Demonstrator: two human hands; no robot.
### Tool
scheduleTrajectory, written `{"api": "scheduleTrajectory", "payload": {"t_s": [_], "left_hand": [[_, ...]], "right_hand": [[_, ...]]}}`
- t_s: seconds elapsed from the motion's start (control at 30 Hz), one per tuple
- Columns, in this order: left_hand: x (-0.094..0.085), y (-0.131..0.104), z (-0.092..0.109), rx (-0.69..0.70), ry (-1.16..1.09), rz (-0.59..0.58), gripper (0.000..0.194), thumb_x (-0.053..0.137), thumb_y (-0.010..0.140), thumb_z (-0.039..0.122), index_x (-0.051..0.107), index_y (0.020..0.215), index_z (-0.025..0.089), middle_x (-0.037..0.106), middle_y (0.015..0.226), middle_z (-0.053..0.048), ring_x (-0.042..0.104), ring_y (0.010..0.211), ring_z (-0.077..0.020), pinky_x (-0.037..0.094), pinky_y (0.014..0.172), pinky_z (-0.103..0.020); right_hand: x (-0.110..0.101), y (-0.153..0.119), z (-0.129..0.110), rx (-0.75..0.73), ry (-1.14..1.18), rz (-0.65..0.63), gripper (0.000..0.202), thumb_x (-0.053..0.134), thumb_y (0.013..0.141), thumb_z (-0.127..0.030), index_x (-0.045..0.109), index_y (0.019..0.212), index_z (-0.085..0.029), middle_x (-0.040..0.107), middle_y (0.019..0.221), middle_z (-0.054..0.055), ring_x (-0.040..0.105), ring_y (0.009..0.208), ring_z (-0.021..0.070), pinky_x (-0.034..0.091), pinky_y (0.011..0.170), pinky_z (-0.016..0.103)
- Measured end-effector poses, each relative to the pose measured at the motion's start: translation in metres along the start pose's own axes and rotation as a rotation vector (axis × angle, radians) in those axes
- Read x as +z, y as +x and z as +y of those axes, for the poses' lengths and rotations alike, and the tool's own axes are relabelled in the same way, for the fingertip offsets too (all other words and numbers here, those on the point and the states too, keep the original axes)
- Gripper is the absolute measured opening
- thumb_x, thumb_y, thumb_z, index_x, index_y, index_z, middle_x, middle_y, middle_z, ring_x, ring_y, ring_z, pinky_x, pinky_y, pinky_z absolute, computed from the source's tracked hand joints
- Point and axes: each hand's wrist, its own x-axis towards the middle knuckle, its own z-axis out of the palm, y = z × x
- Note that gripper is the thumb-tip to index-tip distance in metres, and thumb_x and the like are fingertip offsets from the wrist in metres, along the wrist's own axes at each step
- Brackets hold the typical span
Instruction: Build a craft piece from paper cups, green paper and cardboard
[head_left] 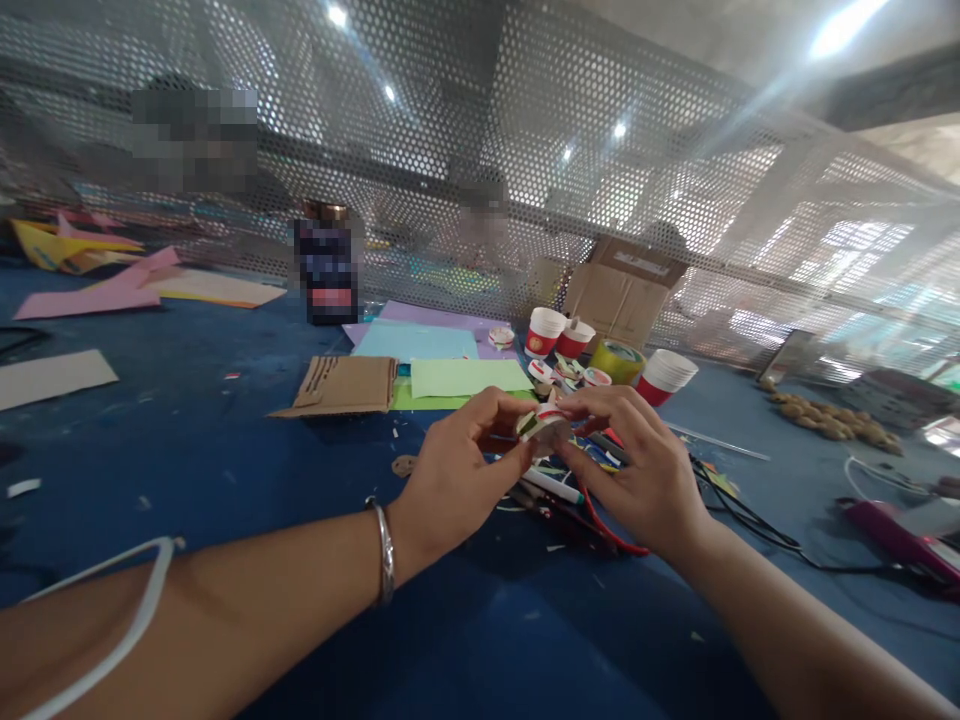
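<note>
Left hand and right hand pinch a round piece, perhaps card, between fingers. A white marker lies below them.

A red stripe marks a white piece against a dark blue table, with pink paper at far left.

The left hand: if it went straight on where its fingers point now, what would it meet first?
Probably the right hand, just beyond the small round piece that both hold; exact depth is unclear.
</note>
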Motion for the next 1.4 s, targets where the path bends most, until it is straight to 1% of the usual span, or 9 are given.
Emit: {"api": "scheduleTrajectory", "payload": {"t_s": [0.13, 0.3, 0.47, 0.67, 0.87, 0.97, 1.07, 1.23, 1.4], "left_hand": [[0.000, -0.001, 0.001, 0.052, 0.058, -0.029, 0.019, 0.066, 0.087, 0.017, 0.066, 0.106, 0.023, 0.074, 0.101, -0.001, 0.070, 0.092, -0.0144, 0.054, 0.081, -0.027], [0.000, -0.002, 0.002, 0.065, 0.109, -0.037, 0.018, 0.064, 0.087, 0.015, 0.066, 0.103, 0.022, 0.072, 0.095, 0.001, 0.069, 0.088, -0.0128, 0.053, 0.079, -0.025], [0.000, -0.002, 0.002, 0.056, 0.118, -0.038, 0.018, 0.064, 0.087, 0.015, 0.066, 0.103, 0.023, 0.071, 0.098, 0.001, 0.068, 0.089, -0.0127, 0.054, 0.079, -0.024], [0.001, -0.001, 0.006, -0.078, 0.081, -0.019, 0.020, 0.070, 0.083, 0.022, 0.067, 0.103, 0.024, 0.072, 0.082, 0.003, 0.067, 0.072, -0.0129, 0.052, 0.063, -0.022], [0.002, 0.006, -0.008, -0.203, -0.184, 0.009, 0.029, 0.077, 0.079, 0.032, 0.071, 0.105, 0.020, 0.077, 0.093, -0.004, 0.070, 0.081, -0.0167, 0.057, 0.073, -0.029], [0.000, 0.011, -0.013, -0.264, -0.272, 0.069, 0.032, 0.080, 0.076, 0.031, 0.072, 0.104, 0.018, 0.078, 0.097, -0.007, 0.071, 0.087, -0.0183, 0.058, 0.081, -0.032], [-0.001, 0.015, -0.014, -0.303, -0.344, 0.129, 0.036, 0.083, 0.072, 0.027, 0.072, 0.105, 0.016, 0.078, 0.101, -0.008, 0.071, 0.093, -0.0186, 0.056, 0.089, -0.034], [-0.001, 0.015, -0.015, -0.301, -0.327, 0.165, 0.034, 0.083, 0.071, 0.027, 0.070, 0.101, 0.015, 0.077, 0.096, -0.007, 0.070, 0.090, -0.0183, 0.055, 0.087, -0.034], [-0.001, 0.011, -0.014, -0.297, -0.238, 0.111, 0.026, 0.082, 0.074, 0.032, 0.071, 0.091, 0.016, 0.075, 0.087, -0.005, 0.067, 0.080, -0.0157, 0.054, 0.078, -0.031]], "right_hand": [[-0.001, 0.002, 0.001, 0.019, 0.034, -0.022, 0.019, 0.065, 0.093, -0.016, 0.066, 0.111, -0.021, 0.068, 0.107, 0.007, 0.066, 0.098, 0.0194, 0.056, 0.082, 0.035], [0.000, 0.002, 0.001, 0.004, 0.072, -0.031, 0.019, 0.067, 0.092, -0.014, 0.069, 0.110, -0.020, 0.070, 0.102, 0.007, 0.066, 0.099, 0.0201, 0.054, 0.087, 0.037], [0.000, 0.002, -0.001, -0.024, 0.118, -0.004, 0.019, 0.066, 0.092, -0.012, 0.071, 0.107, -0.022, 0.072, 0.100, 0.006, 0.067, 0.098, 0.0196, 0.055, 0.087, 0.037], [0.000, 0.001, -0.002, -0.012, 0.124, -0.005, 0.017, 0.066, 0.092, -0.012, 0.071, 0.105, -0.022, 0.073, 0.100, 0.004, 0.067, 0.097, 0.0173, 0.054, 0.087, 0.033], [-0.002, -0.001, -0.001, 0.078, 0.050, -0.048, 0.018, 0.064, 0.094, -0.020, 0.070, 0.111, -0.020, 0.072, 0.105, 0.006, 0.066, 0.096, 0.0179, 0.053, 0.086, 0.033], [-0.003, 0.000, 0.002, 0.174, 0.044, -0.089, 0.020, 0.063, 0.095, -0.027, 0.070, 0.113, -0.020, 0.072, 0.102, 0.005, 0.067, 0.089, 0.0174, 0.053, 0.081, 0.033], [-0.004, 0.000, 0.006, 0.286, 0.089, -0.150, 0.016, 0.064, 0.094, -0.030, 0.071, 0.105, -0.021, 0.073, 0.092, 0.003, 0.066, 0.081, 0.0169, 0.052, 0.075, 0.032], [-0.004, 0.001, 0.008, 0.402, 0.147, -0.204, 0.014, 0.062, 0.094, -0.031, 0.072, 0.091, -0.021, 0.071, 0.079, 0.000, 0.062, 0.072, 0.0153, 0.047, 0.065, 0.028], [-0.003, 0.003, 0.004, 0.377, 0.150, -0.225, 0.012, 0.061, 0.093, -0.027, 0.071, 0.089, -0.020, 0.068, 0.076, -0.001, 0.060, 0.069, 0.0139, 0.046, 0.066, 0.027]]}}
